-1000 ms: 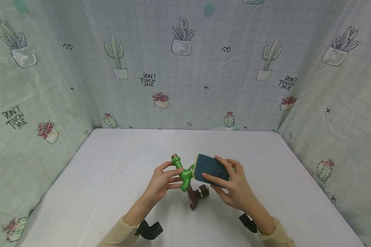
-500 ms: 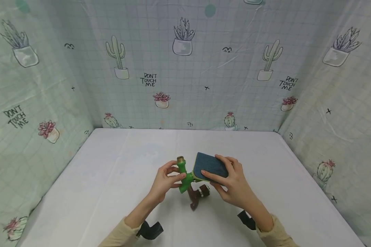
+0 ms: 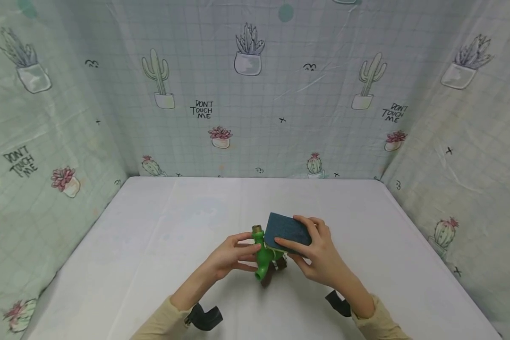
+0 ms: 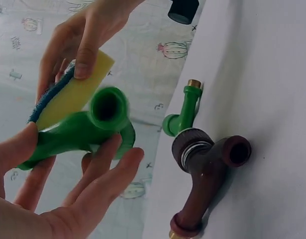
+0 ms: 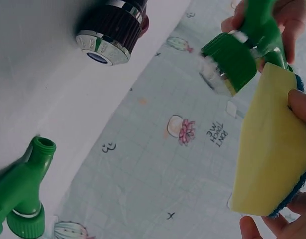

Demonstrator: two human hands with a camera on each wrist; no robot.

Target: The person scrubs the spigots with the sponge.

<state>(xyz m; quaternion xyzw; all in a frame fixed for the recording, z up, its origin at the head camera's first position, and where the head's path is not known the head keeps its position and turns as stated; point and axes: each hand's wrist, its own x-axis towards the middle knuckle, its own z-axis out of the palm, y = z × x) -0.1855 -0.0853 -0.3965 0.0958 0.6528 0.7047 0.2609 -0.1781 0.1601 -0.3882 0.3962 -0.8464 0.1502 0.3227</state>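
Observation:
A green tap (image 3: 261, 255) with a brass threaded end is held up between the thumb and fingers of my left hand (image 3: 231, 257). My right hand (image 3: 325, 262) grips a sponge (image 3: 285, 232) with a dark blue scouring side and a yellow side. In the left wrist view, the sponge's yellow face (image 4: 75, 94) is beside the tap body; whether they touch is unclear. Below the hands, a brown tap (image 4: 207, 172) lies on the table, mostly covered in the head view. A second green tap (image 5: 23, 184) lies near it, hidden from the head camera.
The white table (image 3: 161, 226) meets a cactus-patterned cloth (image 3: 280, 94) at the back and sides. Black wrist mounts (image 3: 206, 317) stick out from both forearms.
The green tap has moved right and toward me, turning so its brass end points more upward. It covers more of the brown tap. The sponge has shifted slightly left.

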